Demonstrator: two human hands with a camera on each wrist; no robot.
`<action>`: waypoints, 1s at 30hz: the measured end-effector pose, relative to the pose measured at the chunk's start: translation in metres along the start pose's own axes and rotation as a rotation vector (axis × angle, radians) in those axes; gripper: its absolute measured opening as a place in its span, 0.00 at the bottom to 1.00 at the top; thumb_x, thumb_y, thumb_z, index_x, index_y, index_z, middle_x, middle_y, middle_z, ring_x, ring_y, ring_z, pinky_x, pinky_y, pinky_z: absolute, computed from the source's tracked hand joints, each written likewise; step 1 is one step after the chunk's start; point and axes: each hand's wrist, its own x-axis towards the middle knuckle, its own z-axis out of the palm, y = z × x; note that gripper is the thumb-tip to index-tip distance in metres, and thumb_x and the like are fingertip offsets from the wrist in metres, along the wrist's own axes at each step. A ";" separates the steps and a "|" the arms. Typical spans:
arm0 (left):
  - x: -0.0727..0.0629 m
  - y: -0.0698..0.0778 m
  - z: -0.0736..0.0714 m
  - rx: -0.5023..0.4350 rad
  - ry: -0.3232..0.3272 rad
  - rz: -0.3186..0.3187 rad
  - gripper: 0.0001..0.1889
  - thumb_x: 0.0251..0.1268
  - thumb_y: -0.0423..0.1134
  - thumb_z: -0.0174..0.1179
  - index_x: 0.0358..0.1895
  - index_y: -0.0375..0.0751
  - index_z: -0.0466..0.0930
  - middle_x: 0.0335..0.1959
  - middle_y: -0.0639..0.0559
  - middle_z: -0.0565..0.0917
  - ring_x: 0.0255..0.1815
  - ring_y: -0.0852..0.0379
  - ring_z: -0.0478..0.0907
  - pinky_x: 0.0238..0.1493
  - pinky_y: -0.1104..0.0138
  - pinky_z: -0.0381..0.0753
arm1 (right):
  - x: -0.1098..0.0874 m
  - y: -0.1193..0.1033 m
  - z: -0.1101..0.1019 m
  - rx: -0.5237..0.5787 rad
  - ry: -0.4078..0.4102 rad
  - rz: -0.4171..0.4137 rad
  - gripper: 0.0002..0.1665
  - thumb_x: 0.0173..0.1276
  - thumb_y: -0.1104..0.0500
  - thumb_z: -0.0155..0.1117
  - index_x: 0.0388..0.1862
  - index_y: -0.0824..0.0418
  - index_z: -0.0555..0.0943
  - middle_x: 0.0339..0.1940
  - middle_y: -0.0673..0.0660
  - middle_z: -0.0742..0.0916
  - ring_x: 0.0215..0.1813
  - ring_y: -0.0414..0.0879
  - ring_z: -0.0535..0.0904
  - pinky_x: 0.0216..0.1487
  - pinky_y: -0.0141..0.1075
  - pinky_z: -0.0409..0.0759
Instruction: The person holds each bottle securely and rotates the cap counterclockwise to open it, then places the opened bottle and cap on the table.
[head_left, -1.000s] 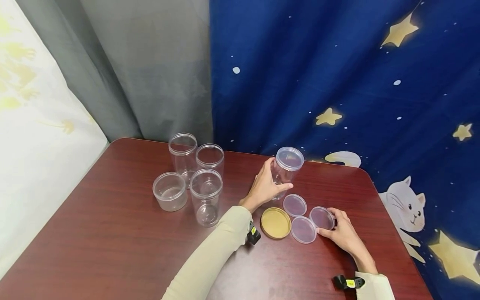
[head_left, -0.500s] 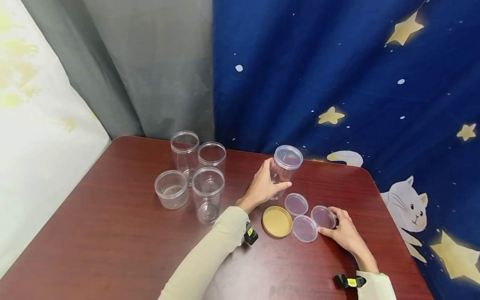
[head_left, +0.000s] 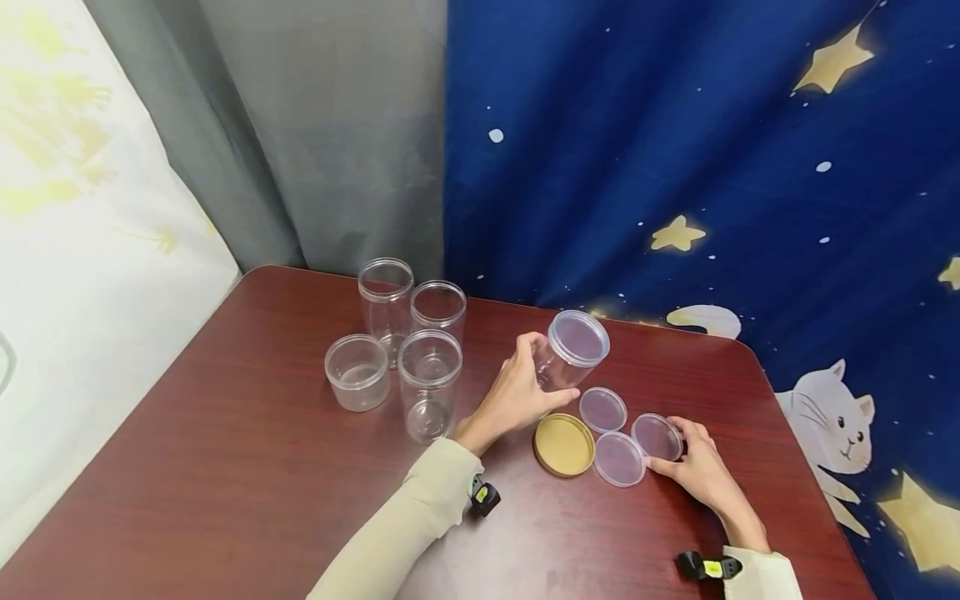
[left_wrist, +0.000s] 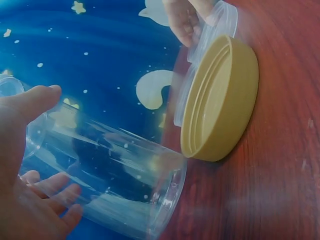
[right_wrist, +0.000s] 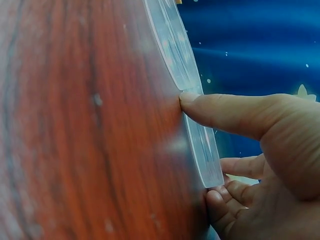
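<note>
My left hand (head_left: pixel 521 387) grips a clear plastic jar (left_wrist: pixel 112 167) round its side. This jar is tilted, its lidded top (head_left: pixel 578 337) leaning right in the head view, and its base points toward a gold lid (head_left: pixel 564 445) in the left wrist view. Lying on the table, a clear lid (head_left: pixel 657 437) is held at its edge between the thumb and fingers of my right hand (head_left: pixel 697 467). The right wrist view has the thumb (right_wrist: pixel 215 110) against that lid's rim. Two more clear lids (head_left: pixel 603 410) lie beside it, close to the gold one.
Three tall clear jars without lids (head_left: pixel 429 367) and a short clear tub (head_left: pixel 357 373) stand grouped on the left of the dark red wooden table (head_left: pixel 225 467). Curtains, one grey (head_left: pixel 352 142) and one blue with stars (head_left: pixel 570 208), hang behind the table's far edge.
My left hand has brought the jar a little left and nearer, tilting it from upright. The right hand keeps its place at the clear lid. The head view has shifted slightly.
</note>
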 end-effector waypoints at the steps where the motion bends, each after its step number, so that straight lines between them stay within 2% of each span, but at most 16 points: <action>1: -0.002 0.001 -0.002 -0.006 0.007 0.001 0.43 0.48 0.48 0.77 0.64 0.45 0.59 0.56 0.43 0.79 0.54 0.48 0.79 0.57 0.56 0.77 | 0.000 0.000 0.000 0.001 0.000 0.000 0.49 0.52 0.57 0.80 0.66 0.76 0.65 0.60 0.76 0.72 0.58 0.65 0.67 0.55 0.58 0.71; 7: -0.016 0.002 -0.011 -0.063 0.030 0.004 0.44 0.46 0.44 0.77 0.62 0.43 0.56 0.53 0.41 0.78 0.54 0.49 0.77 0.58 0.56 0.76 | -0.001 0.000 -0.001 0.001 0.007 -0.005 0.50 0.52 0.58 0.80 0.67 0.77 0.64 0.60 0.77 0.72 0.58 0.66 0.66 0.55 0.59 0.69; 14: -0.029 0.000 -0.022 -0.097 0.056 0.002 0.48 0.46 0.43 0.78 0.67 0.44 0.53 0.59 0.41 0.74 0.61 0.48 0.74 0.64 0.53 0.72 | -0.001 -0.003 -0.002 -0.008 0.002 -0.012 0.52 0.52 0.56 0.80 0.67 0.77 0.64 0.60 0.77 0.72 0.58 0.66 0.66 0.54 0.59 0.71; 18: -0.032 -0.002 -0.027 -0.118 0.068 0.003 0.50 0.45 0.44 0.78 0.71 0.45 0.56 0.64 0.45 0.73 0.65 0.50 0.72 0.66 0.52 0.70 | -0.002 -0.002 -0.002 -0.004 0.004 -0.012 0.51 0.52 0.56 0.80 0.68 0.76 0.64 0.62 0.77 0.71 0.59 0.66 0.66 0.55 0.59 0.70; 21: -0.032 -0.004 -0.029 -0.119 0.060 0.014 0.48 0.45 0.44 0.78 0.70 0.44 0.59 0.64 0.46 0.72 0.64 0.51 0.72 0.66 0.52 0.70 | -0.002 -0.001 -0.002 -0.005 -0.001 -0.018 0.51 0.52 0.56 0.81 0.67 0.75 0.64 0.61 0.77 0.71 0.58 0.66 0.66 0.55 0.58 0.73; 27: -0.033 -0.006 -0.030 -0.117 0.045 0.028 0.47 0.45 0.44 0.77 0.69 0.44 0.59 0.63 0.46 0.73 0.63 0.52 0.73 0.65 0.53 0.72 | -0.004 -0.002 -0.006 0.016 -0.021 -0.034 0.50 0.51 0.58 0.81 0.67 0.75 0.64 0.58 0.75 0.73 0.53 0.63 0.74 0.46 0.44 0.81; 30: -0.034 -0.006 -0.030 -0.121 0.036 0.030 0.47 0.46 0.44 0.77 0.69 0.44 0.59 0.63 0.46 0.75 0.62 0.51 0.74 0.63 0.53 0.73 | -0.005 -0.006 -0.011 0.005 -0.024 -0.048 0.50 0.52 0.57 0.81 0.67 0.75 0.65 0.59 0.76 0.73 0.55 0.64 0.73 0.51 0.49 0.79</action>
